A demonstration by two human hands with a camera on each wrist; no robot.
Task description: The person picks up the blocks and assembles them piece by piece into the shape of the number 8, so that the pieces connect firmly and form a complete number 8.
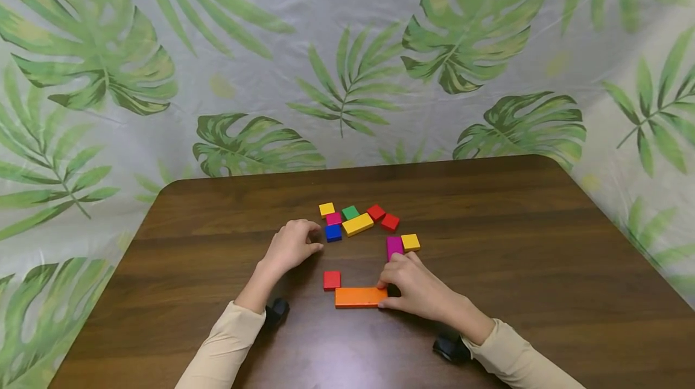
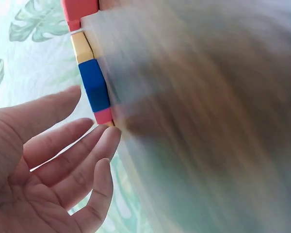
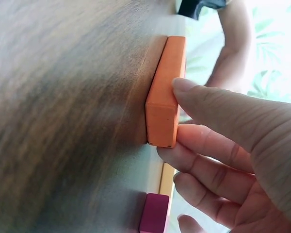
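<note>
My right hand [image 1: 418, 287] pinches the right end of a long orange block [image 1: 355, 298] between thumb and fingers. The block lies flat on the table; in the right wrist view the thumb rests on its edge. A red square block [image 1: 332, 280] touches or nearly touches the orange one's far left corner. Beyond my right hand lies a magenta block [image 1: 394, 246], partly hidden by the fingers, beside a yellow square block [image 1: 410, 242]. My left hand [image 1: 291, 244] holds nothing; its fingers are loosely bent just left of a blue block [image 1: 333, 233].
Behind the blue block sits a loose cluster: a pink block [image 1: 333, 219], a small yellow block [image 1: 326, 210], a green block [image 1: 350, 213], a longer yellow block [image 1: 358, 225] and two red blocks [image 1: 390, 222]. The brown wooden table [image 1: 521, 244] meets a leaf-patterned curtain [image 1: 358, 63] at its far edge.
</note>
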